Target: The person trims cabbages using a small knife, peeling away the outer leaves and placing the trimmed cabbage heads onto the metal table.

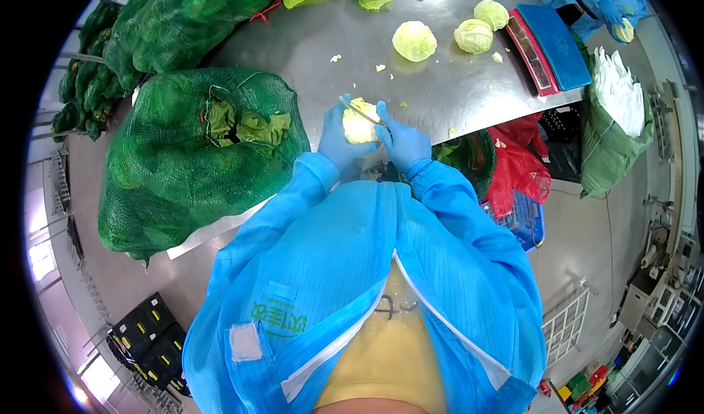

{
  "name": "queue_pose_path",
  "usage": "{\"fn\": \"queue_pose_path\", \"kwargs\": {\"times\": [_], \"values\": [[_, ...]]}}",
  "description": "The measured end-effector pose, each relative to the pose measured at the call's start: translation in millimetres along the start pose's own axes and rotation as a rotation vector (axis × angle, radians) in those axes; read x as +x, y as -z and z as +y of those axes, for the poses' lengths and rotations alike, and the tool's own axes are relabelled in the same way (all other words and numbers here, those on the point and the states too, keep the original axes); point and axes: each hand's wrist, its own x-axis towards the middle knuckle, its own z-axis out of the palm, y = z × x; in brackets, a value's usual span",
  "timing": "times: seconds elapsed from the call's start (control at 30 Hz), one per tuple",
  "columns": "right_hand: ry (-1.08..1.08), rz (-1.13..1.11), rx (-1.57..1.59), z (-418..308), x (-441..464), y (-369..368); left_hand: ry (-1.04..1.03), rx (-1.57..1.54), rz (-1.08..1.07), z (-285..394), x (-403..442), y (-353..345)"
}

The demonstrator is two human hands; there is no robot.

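Pale cabbage [358,129], blade [359,112] across it

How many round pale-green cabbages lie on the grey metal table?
3: one lone cabbage, a near cabbage to its right, and a far cabbage behind that. Another may be cropped at the top edge.

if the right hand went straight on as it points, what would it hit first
Most likely the pale cabbage held in the left hand; the right hand, holding a blade, points toward it, though depth is unclear.
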Motion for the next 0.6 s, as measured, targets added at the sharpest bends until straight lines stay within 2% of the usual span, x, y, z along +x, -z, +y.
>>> {"fn": "queue_pose_path", "kwargs": {"times": [0.33,0.4,0.47,0.6], "values": [[-0.088,0.03,0.01,0.5,1.8,-5.2,-0.037,0.114,0.012,2.3,0.1,-5.3],[-0.136,0.187,0.155,6.2,8.9,-5.5,-0.071,0.132,0.023,5.2,-1.3,-8.1],[-0.137,0.177,0.165,4.9,7.5,-1.9,-0.01,0.141,-0.005,11.2,-5.2,-7.5],[-0.178,0.178,0.249,11.0,11.3,-3.9,-0.026,0.064,-0.024,4.3,-1.4,-4.4]]}}
